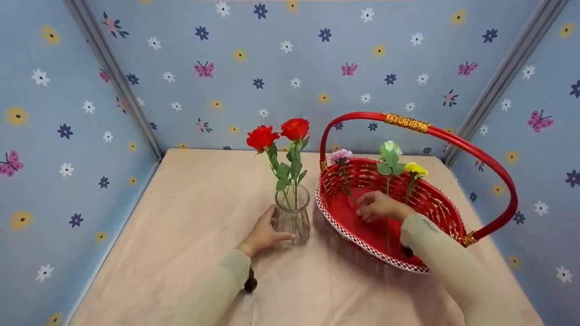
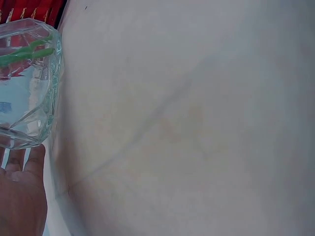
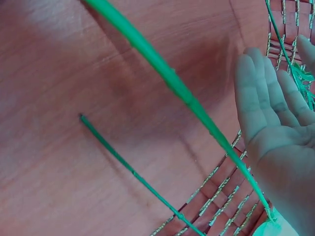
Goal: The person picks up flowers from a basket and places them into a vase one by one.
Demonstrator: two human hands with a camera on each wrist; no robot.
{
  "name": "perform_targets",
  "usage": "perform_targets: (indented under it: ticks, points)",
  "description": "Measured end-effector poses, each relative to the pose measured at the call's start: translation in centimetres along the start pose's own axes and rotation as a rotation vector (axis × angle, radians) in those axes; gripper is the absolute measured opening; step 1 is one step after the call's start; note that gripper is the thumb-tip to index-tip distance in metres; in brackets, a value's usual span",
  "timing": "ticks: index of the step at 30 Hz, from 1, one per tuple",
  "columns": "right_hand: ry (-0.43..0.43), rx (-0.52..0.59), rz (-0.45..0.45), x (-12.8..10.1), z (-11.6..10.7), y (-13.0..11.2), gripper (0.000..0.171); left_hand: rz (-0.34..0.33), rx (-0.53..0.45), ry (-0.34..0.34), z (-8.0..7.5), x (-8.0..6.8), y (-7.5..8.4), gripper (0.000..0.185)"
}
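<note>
A clear glass vase [image 1: 301, 226] stands on the table, holding two red roses [image 1: 295, 130] with leafy stems. My left hand [image 1: 262, 234] holds the vase low on its left side, thumb across the front. In the left wrist view, its fingers meet the glass and green stem ends show through. My right hand [image 1: 381, 207] reaches into the red woven basket [image 1: 345, 232], close to the stem of a pink carnation [image 1: 341, 156]. The right wrist view shows the fingers [image 3: 253, 93] straight and the palm bare, the thin carnation stem [image 3: 280, 42] beyond them.
A pale green rose [image 1: 390, 149] and a yellow flower [image 1: 415, 170] also lean in the basket. Its tall red handle [image 1: 491, 165], wrapped in gold, arches over the right forearm's side. Patterned blue panels [image 1: 290, 81] wall the table [image 1: 190, 203] at the back and both sides.
</note>
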State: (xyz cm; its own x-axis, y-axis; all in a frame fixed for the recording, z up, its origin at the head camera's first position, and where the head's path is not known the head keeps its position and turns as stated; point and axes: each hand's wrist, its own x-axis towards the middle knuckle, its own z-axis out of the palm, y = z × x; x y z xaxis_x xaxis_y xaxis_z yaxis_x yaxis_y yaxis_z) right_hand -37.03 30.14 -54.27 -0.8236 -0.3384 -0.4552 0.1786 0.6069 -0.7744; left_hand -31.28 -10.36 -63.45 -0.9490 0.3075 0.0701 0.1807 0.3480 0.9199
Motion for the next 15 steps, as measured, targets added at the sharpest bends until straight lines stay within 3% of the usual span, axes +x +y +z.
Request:
perform_targets:
  ticks: [7, 15]
  points:
    - [-0.047, 0.149, -0.021, 0.8, 0.9, 0.5, 0.027, 0.019, 0.001, 0.0, 0.0, -0.1, 0.3, 0.098]
    - [0.005, 0.158, -0.002, 0.9, 1.4, 0.5, 0.011, 0.026, 0.002, 0.012, 0.0, -0.2, 0.4, 0.094]
